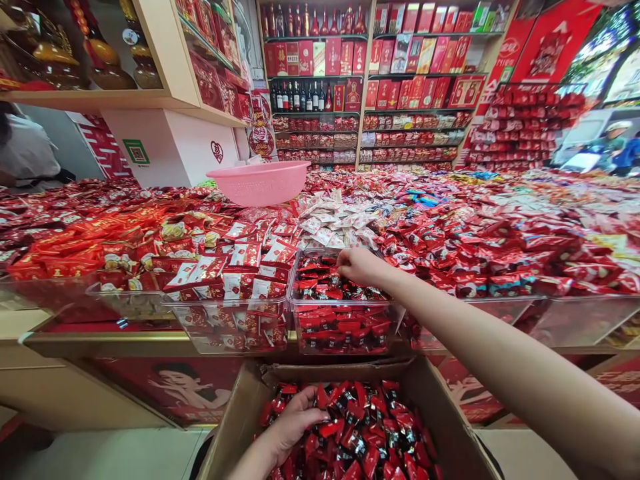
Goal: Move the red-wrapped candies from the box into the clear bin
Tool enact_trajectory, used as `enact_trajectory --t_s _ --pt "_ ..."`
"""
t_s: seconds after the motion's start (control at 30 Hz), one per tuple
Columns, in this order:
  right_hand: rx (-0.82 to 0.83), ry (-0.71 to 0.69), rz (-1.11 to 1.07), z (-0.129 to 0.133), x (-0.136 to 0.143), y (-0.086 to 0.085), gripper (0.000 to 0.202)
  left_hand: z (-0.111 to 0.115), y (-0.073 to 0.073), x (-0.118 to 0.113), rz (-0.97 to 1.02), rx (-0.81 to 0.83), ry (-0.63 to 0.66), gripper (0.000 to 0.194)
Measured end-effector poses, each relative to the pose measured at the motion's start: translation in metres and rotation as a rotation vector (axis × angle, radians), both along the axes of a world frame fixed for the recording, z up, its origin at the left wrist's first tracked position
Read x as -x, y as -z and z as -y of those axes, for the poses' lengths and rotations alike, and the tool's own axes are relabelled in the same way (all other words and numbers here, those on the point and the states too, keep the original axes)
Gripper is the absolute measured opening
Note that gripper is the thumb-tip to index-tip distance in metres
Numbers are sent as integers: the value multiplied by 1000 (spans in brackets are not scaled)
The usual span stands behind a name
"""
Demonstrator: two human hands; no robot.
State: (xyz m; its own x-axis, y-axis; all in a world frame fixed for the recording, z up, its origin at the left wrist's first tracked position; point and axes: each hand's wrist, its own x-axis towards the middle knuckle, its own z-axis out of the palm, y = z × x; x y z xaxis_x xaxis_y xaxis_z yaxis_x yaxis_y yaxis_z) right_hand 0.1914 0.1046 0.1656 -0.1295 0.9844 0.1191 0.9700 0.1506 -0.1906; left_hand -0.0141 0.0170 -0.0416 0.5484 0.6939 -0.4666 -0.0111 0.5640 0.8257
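My right hand point(361, 265) is closed above a clear plastic bin point(345, 304) of red-and-black wrapped candies point(320, 287). Its fingers are curled, and whatever may be inside them is hidden. Below, my left hand point(297, 423) reaches into an open cardboard box point(235, 417) filled with the same kind of wrapped candies point(373, 427). The left thumb and fingers are apart, resting among the candies, with the fingertips partly covered. The box stands close in front of me, below the counter edge.
Left of the bin, another clear bin holds red-and-white packets point(245, 283). White packets point(335, 223) lie heaped behind it, near a pink plastic basin point(260, 183). Red packets point(455, 260) spread across the right. Shelves of bottles and gift boxes point(320, 59) line the back.
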Motion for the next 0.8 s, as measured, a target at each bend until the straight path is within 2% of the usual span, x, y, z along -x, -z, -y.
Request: enact_trajectory --t_s 0.37,0.63,0.7,0.8 --pt "8 94 109 3 -1 -5 15 -1 2 1 -48 0 23 32" --pt "58 34 60 2 -2 -1 16 0 5 1 29 -22 -2 32" --pt "-12 33 22 2 -2 -7 17 1 6 0 61 -44 -18 35" --pt "-303 -92 -103 24 9 -21 19 2 7 0 67 -102 -39 35"
